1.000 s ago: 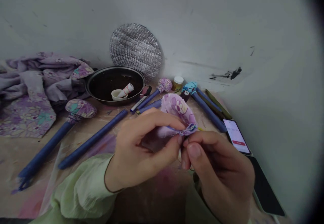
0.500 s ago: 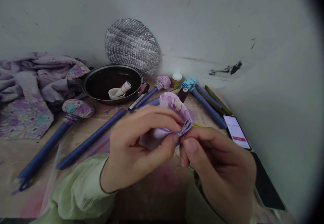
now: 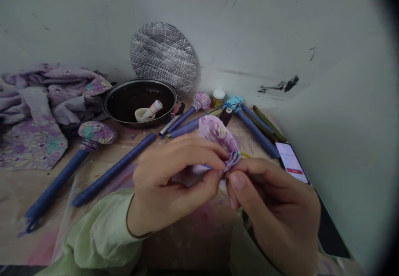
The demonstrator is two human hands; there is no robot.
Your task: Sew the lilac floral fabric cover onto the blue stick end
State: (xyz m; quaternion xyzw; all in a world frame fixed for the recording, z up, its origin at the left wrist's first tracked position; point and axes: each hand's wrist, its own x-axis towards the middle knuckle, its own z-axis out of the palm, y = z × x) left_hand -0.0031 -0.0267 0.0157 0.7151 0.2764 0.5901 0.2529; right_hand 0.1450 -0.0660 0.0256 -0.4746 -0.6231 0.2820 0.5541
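My left hand pinches a piece of purple floral fabric between thumb and fingers. The fabric's edge is gathered into small folds where the fingertips meet. My right hand is closed in a pinch at those folds, its thumb and forefinger touching the fabric's edge. Whatever the right fingertips hold is too small and covered to make out. A thin thread shows just below the fingers. Behind the fabric stands a dark thread spool. A yellow strip lies just beyond my right forefinger.
Blue-wrapped sticks lie about, some with fabric-covered heads. At the back are a black pan holding a white cup, a silver disc and a jar. Purple cloth lies left, a phone right.
Both hands and the fabric have shifted slightly right in the picture, along with a small move of the whole view. Both pinches stay closed at the fabric's gathered edge.
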